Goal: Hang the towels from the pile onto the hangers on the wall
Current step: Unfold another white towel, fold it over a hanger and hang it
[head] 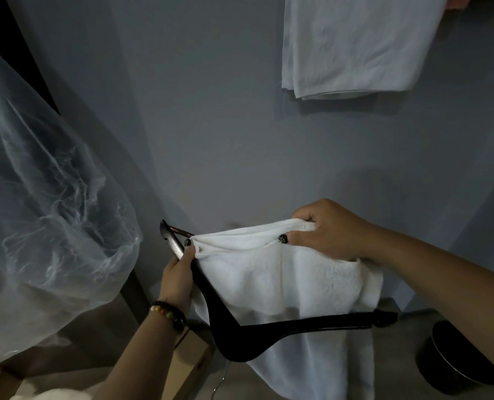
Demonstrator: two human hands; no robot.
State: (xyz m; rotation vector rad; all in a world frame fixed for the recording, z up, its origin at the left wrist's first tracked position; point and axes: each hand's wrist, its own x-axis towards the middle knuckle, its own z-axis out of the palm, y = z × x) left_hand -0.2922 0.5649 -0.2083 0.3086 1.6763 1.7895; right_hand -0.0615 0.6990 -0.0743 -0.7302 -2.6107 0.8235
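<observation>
Before a grey wall (211, 125) bearing a hung towel (355, 44), left hand (178, 277) is gripping black hanger (283, 332) and white towel (283, 272); right hand (326, 230) is pinching the towel's edge.

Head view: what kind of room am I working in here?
Probably a home laundry or storage corner: a white towel hangs on the grey wall, with a clear plastic bag and cardboard boxes below.

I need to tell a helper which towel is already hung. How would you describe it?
On the grey wall, look top right: a folded white towel hangs flat there, untouched. The other white towel, lower down, is gripped by both hands over a black hanger.
</observation>
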